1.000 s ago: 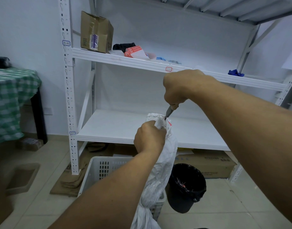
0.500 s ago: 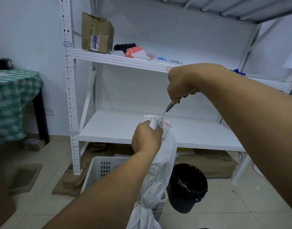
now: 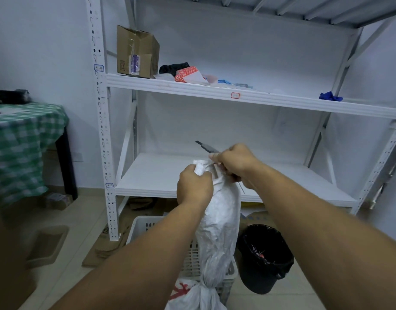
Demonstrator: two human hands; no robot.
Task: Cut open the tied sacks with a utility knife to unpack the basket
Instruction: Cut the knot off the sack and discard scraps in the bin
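Note:
My left hand (image 3: 193, 186) grips the bunched top of a white woven sack (image 3: 219, 227) and holds it upright in the air. The sack is tied tight near its lower end, with red print below the tie. My right hand (image 3: 234, 163) sits just right of the sack's top, shut on a grey utility knife (image 3: 207, 147) whose blade end points up and to the left, away from the sack. The right fingers also touch the fabric at the sack's mouth. A white slotted plastic basket (image 3: 141, 224) stands on the floor below the sack, mostly hidden by my arms.
A white metal shelving rack (image 3: 237, 97) faces me; its upper shelf holds a cardboard box (image 3: 136, 53), red-and-white packets and a blue glove. A black-lined bin (image 3: 265, 256) stands right of the basket. A table with a green checked cloth (image 3: 20, 139) is at left. Flattened cardboard lies under the rack.
My right hand dropped from above the sack's top down beside it. The knife turned from pointing down at the tie to pointing up and left. The left hand kept its hold.

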